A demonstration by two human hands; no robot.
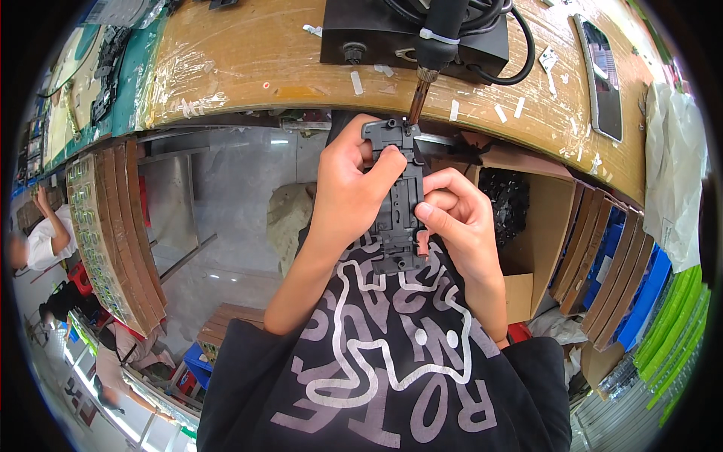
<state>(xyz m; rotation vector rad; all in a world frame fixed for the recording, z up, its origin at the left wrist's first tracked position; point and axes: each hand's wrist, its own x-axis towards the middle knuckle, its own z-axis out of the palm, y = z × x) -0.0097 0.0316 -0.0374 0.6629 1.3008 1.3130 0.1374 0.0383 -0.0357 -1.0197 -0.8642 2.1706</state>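
A long black plastic frame with slots and small posts is held upright in front of my chest. My left hand is closed round its upper left side, with the thumb pressed on its face. At its right edge, my right hand pinches it between thumb and bent fingers. The metal tip of a soldering-iron-like tool points down at the frame's top right corner and appears to touch it. A small pinkish-brown piece shows at the frame's lower right; I cannot tell what it is.
The tool hangs before a black box with cables on the wooden bench. A phone and white scraps lie to the right. Below the bench, an open carton holds dark pieces. Stacked trays stand left; people work beyond them.
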